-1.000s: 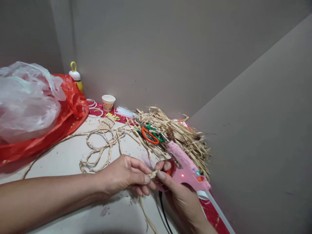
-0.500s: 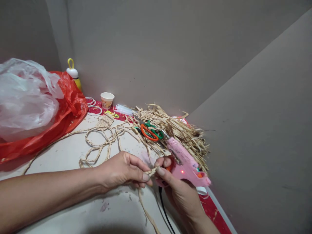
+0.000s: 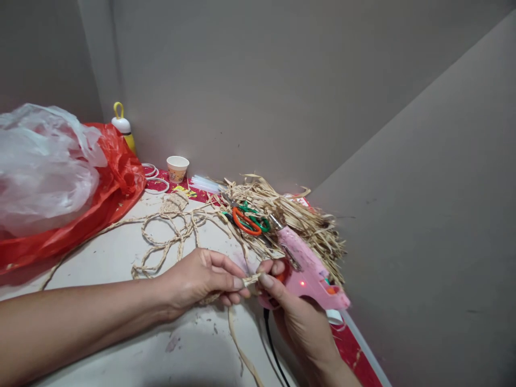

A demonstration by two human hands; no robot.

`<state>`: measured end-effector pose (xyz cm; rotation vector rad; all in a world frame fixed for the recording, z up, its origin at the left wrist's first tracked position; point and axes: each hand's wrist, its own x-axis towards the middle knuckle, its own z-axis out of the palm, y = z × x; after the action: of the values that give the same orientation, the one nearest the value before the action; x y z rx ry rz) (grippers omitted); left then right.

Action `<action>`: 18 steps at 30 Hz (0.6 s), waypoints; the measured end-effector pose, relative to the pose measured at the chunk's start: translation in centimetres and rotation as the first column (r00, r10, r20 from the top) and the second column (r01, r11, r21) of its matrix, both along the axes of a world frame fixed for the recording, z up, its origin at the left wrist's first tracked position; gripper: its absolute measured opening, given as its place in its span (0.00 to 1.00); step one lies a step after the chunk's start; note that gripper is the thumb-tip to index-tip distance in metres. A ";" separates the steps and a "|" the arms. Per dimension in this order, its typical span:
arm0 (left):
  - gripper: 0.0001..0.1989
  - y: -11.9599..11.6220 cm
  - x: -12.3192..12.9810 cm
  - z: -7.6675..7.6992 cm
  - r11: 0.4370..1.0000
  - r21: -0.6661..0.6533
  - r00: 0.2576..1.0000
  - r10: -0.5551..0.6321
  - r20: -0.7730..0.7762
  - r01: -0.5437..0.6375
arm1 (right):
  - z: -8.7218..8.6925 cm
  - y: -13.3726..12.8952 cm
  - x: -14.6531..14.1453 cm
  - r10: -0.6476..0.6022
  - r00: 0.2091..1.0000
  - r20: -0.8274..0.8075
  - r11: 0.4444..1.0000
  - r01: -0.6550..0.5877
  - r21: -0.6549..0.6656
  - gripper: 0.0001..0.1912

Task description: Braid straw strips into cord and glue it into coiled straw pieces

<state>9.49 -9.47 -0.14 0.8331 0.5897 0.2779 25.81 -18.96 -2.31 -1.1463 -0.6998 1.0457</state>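
Pale tabletop — braided straw newly visible beneath the left hand.

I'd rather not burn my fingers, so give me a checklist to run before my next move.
1. Tan plaited straw strip pinched in left grip: ok.
2. Right grip on the strip's other end: ok.
3. Red light on pink plastic glue gun lit: ok.
4. Silver metal nozzle cool: cannot tell.
5. Nozzle clear of dry tan straw bundle: cannot tell; they overlap in view.
6. Black power cord clear of loose flat tan strand: ok.
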 end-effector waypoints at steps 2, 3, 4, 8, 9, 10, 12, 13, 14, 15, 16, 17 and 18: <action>0.16 0.0 0.0 -0.2 1.000 0.012 1.000 -0.014 0.000 0.014 | 0.1 0.0 -0.1 0.003 1.000 0.014 1.000 -0.003 0.000 0.11; 0.16 0.0 0.0 -0.2 1.000 0.027 1.000 -0.016 0.008 0.016 | 0.1 0.0 -0.1 0.007 1.000 0.025 1.000 -0.007 0.000 0.11; 0.16 0.0 0.0 -0.3 0.999 0.044 1.000 -0.014 0.019 0.013 | 0.1 0.0 -0.1 0.009 0.999 0.036 1.000 -0.009 0.001 0.10; 0.15 -0.1 0.1 -0.5 0.994 0.107 0.999 0.016 0.032 -0.020 | 0.1 0.0 -0.2 0.014 0.998 0.061 1.000 -0.014 0.010 0.10; 0.15 -0.1 0.1 -0.5 0.992 0.121 0.999 0.026 0.023 -0.028 | 0.0 0.0 -0.1 0.015 0.998 0.063 1.000 -0.015 0.011 0.10; 0.14 -0.1 0.1 -0.5 0.991 0.132 0.999 0.031 0.013 -0.033 | 0.0 0.0 -0.1 0.016 0.998 0.064 1.000 -0.017 0.012 0.10; 0.14 -0.2 0.2 -0.6 0.991 0.133 0.999 0.032 -0.005 -0.031 | -0.1 -0.1 -0.1 0.013 0.997 0.071 1.000 -0.015 0.017 0.09; 0.14 -0.2 0.2 -0.6 0.992 0.125 1.000 0.027 -0.010 -0.025 | -0.1 -0.1 -0.1 0.011 0.997 0.074 1.000 -0.012 0.020 0.09; 0.14 -0.2 0.2 -0.6 0.993 0.118 1.000 0.021 -0.013 -0.020 | -0.1 -0.1 -0.1 0.008 0.997 0.077 1.000 -0.010 0.024 0.09; 0.14 -0.1 0.1 -0.5 0.993 0.119 1.000 0.020 -0.012 -0.019 | -0.1 -0.1 -0.1 0.005 0.997 0.079 1.000 -0.008 0.030 0.09; 0.13 -0.1 0.1 -0.5 0.991 0.130 1.000 0.023 -0.006 -0.022 | -0.1 -0.1 -0.2 0.002 0.997 0.078 0.999 -0.005 0.035 0.09; 0.13 -0.1 0.1 -0.5 0.989 0.148 1.000 0.030 0.005 -0.031 | -0.1 -0.1 -0.2 0.002 0.997 0.073 0.999 -0.005 0.040 0.09; 0.12 -0.1 0.1 -0.5 0.985 0.169 0.999 0.040 0.019 -0.042 | 0.0 0.0 -0.2 0.002 0.998 0.068 0.999 -0.005 0.043 0.09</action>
<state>9.61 -9.55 -0.61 0.9824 0.5742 0.3758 25.59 -19.00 -2.32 -1.1477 -0.7751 0.9937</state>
